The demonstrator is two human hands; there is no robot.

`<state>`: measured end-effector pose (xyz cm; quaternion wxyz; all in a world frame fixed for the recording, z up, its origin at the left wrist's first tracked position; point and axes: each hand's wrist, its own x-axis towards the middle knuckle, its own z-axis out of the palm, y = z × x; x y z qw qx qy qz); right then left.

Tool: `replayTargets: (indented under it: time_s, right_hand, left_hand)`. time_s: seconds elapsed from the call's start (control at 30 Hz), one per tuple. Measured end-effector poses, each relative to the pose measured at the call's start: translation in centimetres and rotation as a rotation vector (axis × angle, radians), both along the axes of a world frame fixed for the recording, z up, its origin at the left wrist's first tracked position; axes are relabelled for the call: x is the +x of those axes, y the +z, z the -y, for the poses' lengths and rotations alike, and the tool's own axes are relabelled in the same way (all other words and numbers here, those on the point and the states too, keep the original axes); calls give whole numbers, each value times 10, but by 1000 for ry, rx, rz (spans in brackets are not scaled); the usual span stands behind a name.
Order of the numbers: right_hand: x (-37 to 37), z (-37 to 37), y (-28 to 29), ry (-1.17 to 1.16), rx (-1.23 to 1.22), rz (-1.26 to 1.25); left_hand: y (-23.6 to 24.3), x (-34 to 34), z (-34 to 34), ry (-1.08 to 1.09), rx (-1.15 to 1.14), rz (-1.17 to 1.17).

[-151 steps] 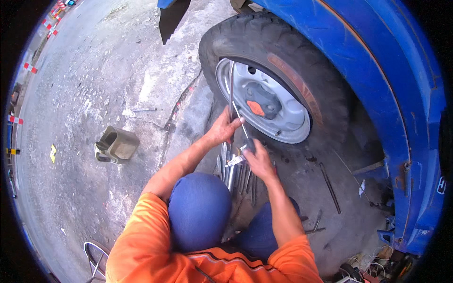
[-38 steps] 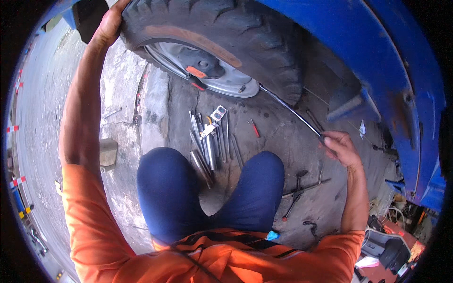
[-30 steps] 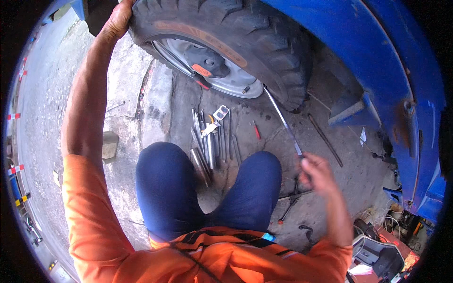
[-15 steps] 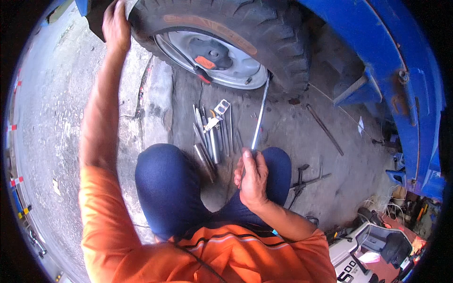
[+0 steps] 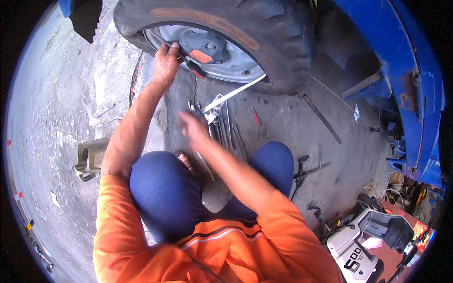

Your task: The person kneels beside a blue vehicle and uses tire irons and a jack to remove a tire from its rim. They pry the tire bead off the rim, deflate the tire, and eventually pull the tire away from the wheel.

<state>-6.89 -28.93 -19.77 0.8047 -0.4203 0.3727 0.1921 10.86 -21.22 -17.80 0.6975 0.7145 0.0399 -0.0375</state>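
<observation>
A large black tyre (image 5: 283,37) on a silver wheel rim (image 5: 226,71) stands in front of me. My left hand (image 5: 166,65) is closed around the shaft of a screwdriver-like tool (image 5: 197,70) with a black and red handle, lying against the rim's lower left edge. A long, bright metal pry bar (image 5: 236,91) reaches from the tyre's bead, lower right on the rim, to my right hand (image 5: 192,128). That hand is smeared by motion but appears closed on the bar's handle end. Below the bar, several metal tools (image 5: 222,134) lie on the floor, partly behind my right forearm.
A red-handled tool (image 5: 256,115) and a rusty rod (image 5: 322,119) lie on the concrete. Right of my knee is a dark metal tool (image 5: 304,174). A khaki container (image 5: 90,158) stands left. Blue machine bodywork (image 5: 415,94) rises at right; a white machine (image 5: 354,245) stands lower right.
My left hand has come down from the tyre's upper left side to the tool at the rim. My right hand has swung left and up, and the pry bar has tilted left with it.
</observation>
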Motion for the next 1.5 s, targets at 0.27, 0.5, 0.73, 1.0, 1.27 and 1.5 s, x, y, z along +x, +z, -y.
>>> replayTargets:
  time_s: [0.27, 0.5, 0.73, 1.0, 1.27, 1.5]
  right_hand:
    - [26, 40, -43, 361, -178, 87]
    - [-27, 223, -29, 1016, -1421, -373]
    - [-40, 332, 49, 1208, -1750, 134]
    - [-27, 286, 115, 705, -2001, 703]
    - [-20, 242, 88, 416, -1996, 557]
    - [-11, 238, 22, 596, -1613, 267]
  left_hand:
    - [14, -38, -33, -29, 84, 58]
    - [25, -96, -32, 39, 189, -116]
    - [-133, -199, 9, -125, 36, -451]
    - [-100, -67, -105, 153, 366, -171]
    - [69, 60, -106, -130, 341, 375]
    - [133, 49, -87, 50, 800, 659]
